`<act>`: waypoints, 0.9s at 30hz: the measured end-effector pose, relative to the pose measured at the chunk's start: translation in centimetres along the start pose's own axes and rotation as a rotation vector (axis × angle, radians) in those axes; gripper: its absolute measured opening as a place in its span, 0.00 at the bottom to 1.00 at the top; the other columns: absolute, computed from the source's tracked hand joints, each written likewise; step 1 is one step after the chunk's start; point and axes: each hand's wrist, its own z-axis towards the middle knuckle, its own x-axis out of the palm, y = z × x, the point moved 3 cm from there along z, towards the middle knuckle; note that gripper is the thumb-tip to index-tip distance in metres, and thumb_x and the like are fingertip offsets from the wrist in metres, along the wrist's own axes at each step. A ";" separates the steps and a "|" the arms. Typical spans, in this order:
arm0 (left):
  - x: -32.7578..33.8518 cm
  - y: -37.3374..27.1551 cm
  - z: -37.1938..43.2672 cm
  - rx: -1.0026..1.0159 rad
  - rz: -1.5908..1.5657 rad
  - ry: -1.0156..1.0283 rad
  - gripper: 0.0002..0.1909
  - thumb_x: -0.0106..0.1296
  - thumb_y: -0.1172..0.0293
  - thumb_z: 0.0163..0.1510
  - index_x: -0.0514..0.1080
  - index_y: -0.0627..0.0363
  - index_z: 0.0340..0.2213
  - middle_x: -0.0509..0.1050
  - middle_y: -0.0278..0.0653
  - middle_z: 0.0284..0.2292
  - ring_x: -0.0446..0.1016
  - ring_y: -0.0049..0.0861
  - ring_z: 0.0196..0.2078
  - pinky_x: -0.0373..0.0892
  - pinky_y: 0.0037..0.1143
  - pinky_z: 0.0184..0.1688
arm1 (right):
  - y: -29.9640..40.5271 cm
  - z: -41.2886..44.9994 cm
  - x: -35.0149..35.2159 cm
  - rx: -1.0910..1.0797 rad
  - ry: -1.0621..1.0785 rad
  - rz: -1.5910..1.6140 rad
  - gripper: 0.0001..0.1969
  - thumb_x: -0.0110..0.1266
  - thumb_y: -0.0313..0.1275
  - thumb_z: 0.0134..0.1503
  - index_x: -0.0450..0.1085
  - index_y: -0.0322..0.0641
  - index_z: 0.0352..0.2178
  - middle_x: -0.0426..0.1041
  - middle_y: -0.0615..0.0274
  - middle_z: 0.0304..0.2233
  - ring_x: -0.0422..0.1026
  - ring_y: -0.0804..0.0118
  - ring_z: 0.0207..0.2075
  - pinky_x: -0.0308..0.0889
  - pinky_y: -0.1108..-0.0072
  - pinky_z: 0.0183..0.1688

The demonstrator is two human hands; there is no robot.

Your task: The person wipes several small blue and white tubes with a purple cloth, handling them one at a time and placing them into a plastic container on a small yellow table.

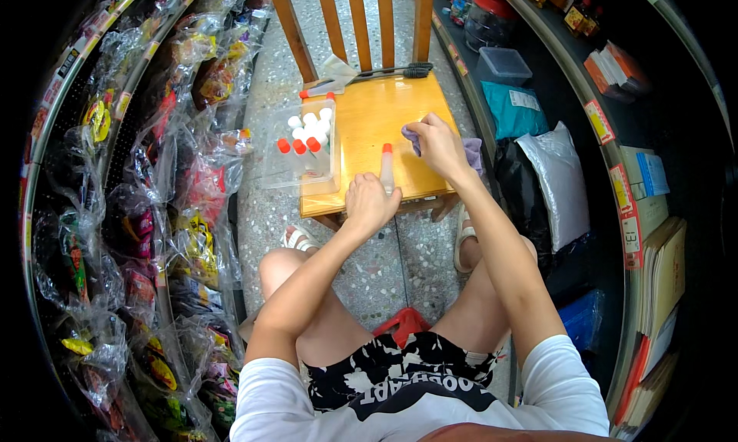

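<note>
Before me is a yellow wooden chair [369, 116], its seat used as a work surface. My left hand [369, 201] is at the seat's front edge, with thumb and fingers around the lower end of a translucent tube bottle [387, 166] with a red cap. Pinched in the fingers of my right hand [439, 145], over the right half of the seat, is a purple cloth [411, 137]. More purple fabric [473, 154] shows beyond that hand at the seat's right edge; whether it is the same piece is hidden. A clear plastic box [271, 168] of red-capped and white-capped bottles overlaps the seat's left edge.
Black-bristled brushes [418, 71], another red-capped tube [320, 90] and a pale crumpled wrapper [339, 70] lie along the seat's back. Bagged goods [199, 194] crowd the left shelves. On the right shelf are parcels [556, 182] and a lidded box [503, 65]. A red stool [403, 321] shows below me.
</note>
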 end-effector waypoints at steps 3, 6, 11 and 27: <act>-0.2 0.1 0.3 -0.029 -0.074 0.027 0.24 0.54 0.58 0.45 0.67 0.73 0.32 0.70 0.58 0.33 0.70 0.49 0.38 0.66 0.39 0.41 | 0.3 -0.2 -0.3 0.004 0.025 0.012 0.11 0.50 0.23 0.47 0.75 0.43 0.34 0.70 0.56 0.31 0.70 0.54 0.36 0.67 0.68 0.39; -0.4 0.2 1.1 0.016 -0.196 0.008 0.20 0.54 0.67 0.44 0.64 0.70 0.36 0.70 0.58 0.33 0.69 0.50 0.38 0.66 0.39 0.41 | 0.1 -0.4 0.1 -0.034 0.064 0.005 0.12 0.50 0.23 0.47 0.75 0.43 0.34 0.69 0.56 0.31 0.70 0.54 0.36 0.67 0.68 0.39; 0.0 0.7 1.9 0.215 -0.237 -0.169 0.22 0.55 0.77 0.41 0.62 0.68 0.40 0.68 0.57 0.36 0.67 0.50 0.42 0.64 0.37 0.45 | 0.2 -1.4 1.5 -0.122 0.094 0.013 0.12 0.50 0.23 0.47 0.75 0.42 0.34 0.69 0.57 0.31 0.71 0.55 0.36 0.67 0.69 0.39; 0.7 2.2 2.1 0.094 -0.314 -0.111 0.21 0.62 0.66 0.41 0.68 0.72 0.31 0.70 0.56 0.34 0.68 0.46 0.41 0.64 0.35 0.44 | 1.0 -2.6 1.7 -0.176 0.065 -0.042 0.13 0.54 0.23 0.48 0.72 0.40 0.38 0.70 0.54 0.33 0.71 0.53 0.37 0.67 0.69 0.40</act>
